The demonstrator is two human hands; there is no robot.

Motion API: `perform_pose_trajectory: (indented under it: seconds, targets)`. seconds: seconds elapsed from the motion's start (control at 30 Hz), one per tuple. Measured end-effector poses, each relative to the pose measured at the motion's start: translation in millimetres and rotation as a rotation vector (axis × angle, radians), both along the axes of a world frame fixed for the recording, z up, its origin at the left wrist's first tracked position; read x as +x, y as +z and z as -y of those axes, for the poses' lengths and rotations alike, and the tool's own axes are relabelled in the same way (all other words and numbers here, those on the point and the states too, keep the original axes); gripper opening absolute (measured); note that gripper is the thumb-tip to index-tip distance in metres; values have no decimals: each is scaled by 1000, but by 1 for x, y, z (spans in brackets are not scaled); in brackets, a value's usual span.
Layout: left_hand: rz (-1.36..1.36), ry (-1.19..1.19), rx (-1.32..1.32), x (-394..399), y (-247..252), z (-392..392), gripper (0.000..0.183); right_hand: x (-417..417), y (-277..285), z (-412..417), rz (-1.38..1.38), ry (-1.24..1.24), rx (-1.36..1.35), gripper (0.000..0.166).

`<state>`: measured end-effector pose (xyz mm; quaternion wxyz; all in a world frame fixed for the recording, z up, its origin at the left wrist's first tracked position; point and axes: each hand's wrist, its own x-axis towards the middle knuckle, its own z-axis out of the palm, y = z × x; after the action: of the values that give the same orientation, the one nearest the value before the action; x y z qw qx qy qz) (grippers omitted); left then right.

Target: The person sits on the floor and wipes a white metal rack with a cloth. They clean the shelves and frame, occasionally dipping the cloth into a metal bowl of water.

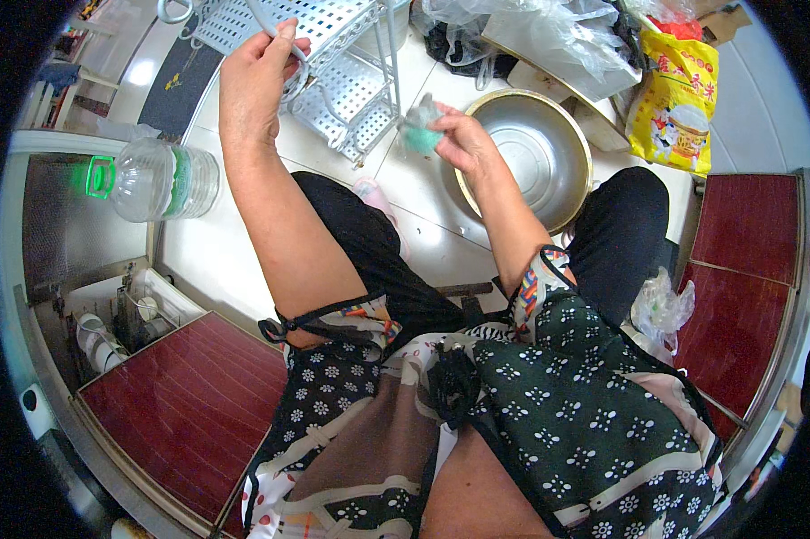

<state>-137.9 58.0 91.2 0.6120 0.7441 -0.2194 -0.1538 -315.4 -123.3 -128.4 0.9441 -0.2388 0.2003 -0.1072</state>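
Note:
Ahead of me, my left hand (260,84) grips the curved frame of a white metal rack (351,87) with perforated shelves and scrolled wire ends. My right hand (465,138) pinches a grey and green scrubbing cloth or sponge (421,128), slightly blurred, held apart from the rack's lower right corner. Just right of that hand, a wide metal basin (529,158) stands on the floor, and my right forearm passes over its near left rim.
A large clear plastic bottle (166,178) with a green handle is on the left. Plastic bags (540,34) and a yellow rice bag (674,101) are at the upper right. Dark red cabinet panels (189,404) flank me. A pink slipper (378,202) shows on the tiled floor (439,249).

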Motion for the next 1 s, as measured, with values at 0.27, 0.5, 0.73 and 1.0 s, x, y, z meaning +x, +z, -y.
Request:
perform_pose_trajectory:
  seconds: [0.27,0.5,0.73,1.0]
  targets:
    - [39,41,30,-3,1,3,37,-12,-86,12,-781,332,-930,34]
    - [90,102,131,-7,7,-7,36,38,-78,-7,-489,-24,-501,32]
    - [30,46,61,-12,6,21,30,132,-56,-43,-647,-353,-732,31]
    - [91,87,39,-10,-1,13,33,92,-83,-109,-571,-53,-942,33]
